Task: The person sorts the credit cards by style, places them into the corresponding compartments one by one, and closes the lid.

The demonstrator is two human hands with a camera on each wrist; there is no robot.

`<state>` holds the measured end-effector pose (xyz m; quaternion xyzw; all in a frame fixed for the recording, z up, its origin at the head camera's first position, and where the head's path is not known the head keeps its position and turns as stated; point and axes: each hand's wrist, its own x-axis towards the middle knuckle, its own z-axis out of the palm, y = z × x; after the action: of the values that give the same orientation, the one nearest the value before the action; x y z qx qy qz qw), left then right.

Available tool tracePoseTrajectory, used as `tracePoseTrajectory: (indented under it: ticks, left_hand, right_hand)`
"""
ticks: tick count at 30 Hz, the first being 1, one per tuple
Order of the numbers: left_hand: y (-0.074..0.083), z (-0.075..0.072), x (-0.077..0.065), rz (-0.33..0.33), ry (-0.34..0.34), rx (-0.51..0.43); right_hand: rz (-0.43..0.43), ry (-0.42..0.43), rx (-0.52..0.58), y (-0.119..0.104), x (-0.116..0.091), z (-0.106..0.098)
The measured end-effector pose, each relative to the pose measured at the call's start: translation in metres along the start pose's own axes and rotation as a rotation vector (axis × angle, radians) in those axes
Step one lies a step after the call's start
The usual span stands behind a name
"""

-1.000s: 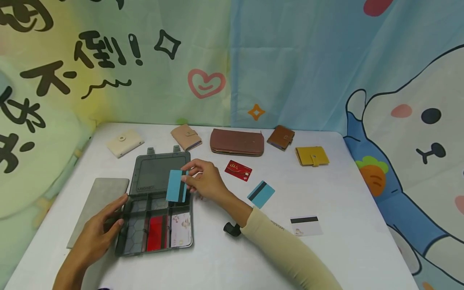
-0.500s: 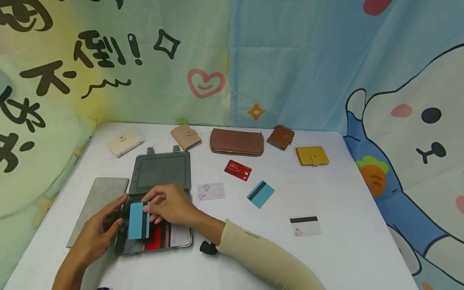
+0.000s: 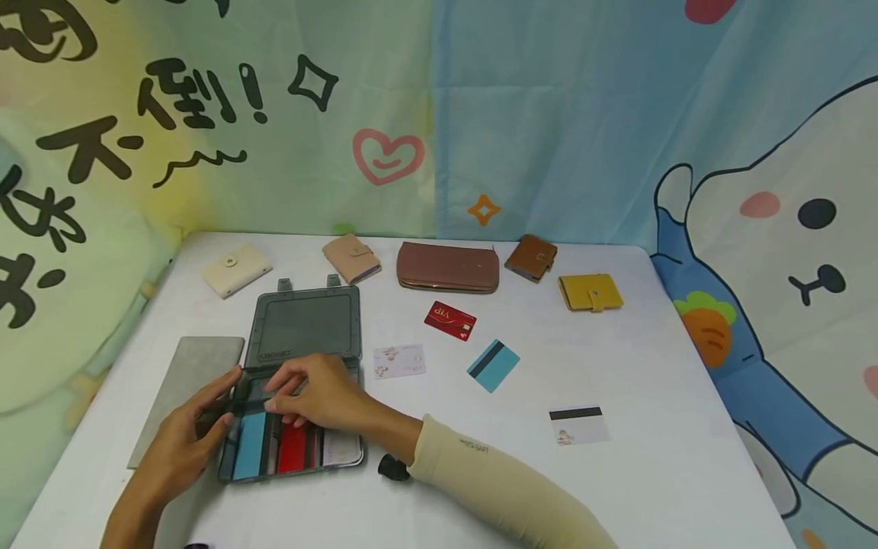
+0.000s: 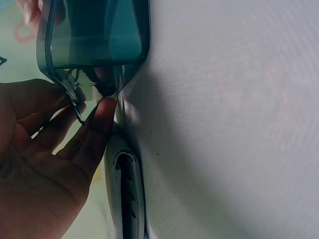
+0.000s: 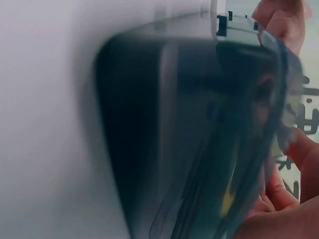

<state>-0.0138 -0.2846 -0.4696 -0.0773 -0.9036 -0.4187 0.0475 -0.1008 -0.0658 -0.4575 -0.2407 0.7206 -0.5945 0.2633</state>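
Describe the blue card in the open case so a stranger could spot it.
On the white table, find the open gray case the left hand touches. In its near row, the leftmost compartment holds the blue card. It's left of a red card and, unlike the other blue card, is in the case.

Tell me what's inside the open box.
Nearest, left to right: blue card, red card, white card. The right hand covers much of the far compartments; anything beneath can't be seen.
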Motion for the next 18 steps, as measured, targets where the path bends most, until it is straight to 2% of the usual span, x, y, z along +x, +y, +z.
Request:
tracePoseTrajectory:
  ticks: [4,10,12,18]
  left_hand:
    - [0.001,0.0,0.0,-0.004,-0.004,-0.013]
    - [-0.001,0.002,0.0,0.016,0.014,0.006]
    - [-0.002,0.002,0.0,0.023,0.023,0.018]
    - [-0.002,0.0,0.0,0.013,0.02,0.028]
  right_hand:
    - [-0.038,-0.007,-0.035,0.003,-0.008,-0.016]
    - [-0.085,0.018,-0.168,0.007,-0.034,-0.051]
    - [-0.074,0.038,-0.2,0.01,-0.045,-0.064]
    - [0.034,0.109,-0.289,0.018,-0.089,-0.105]
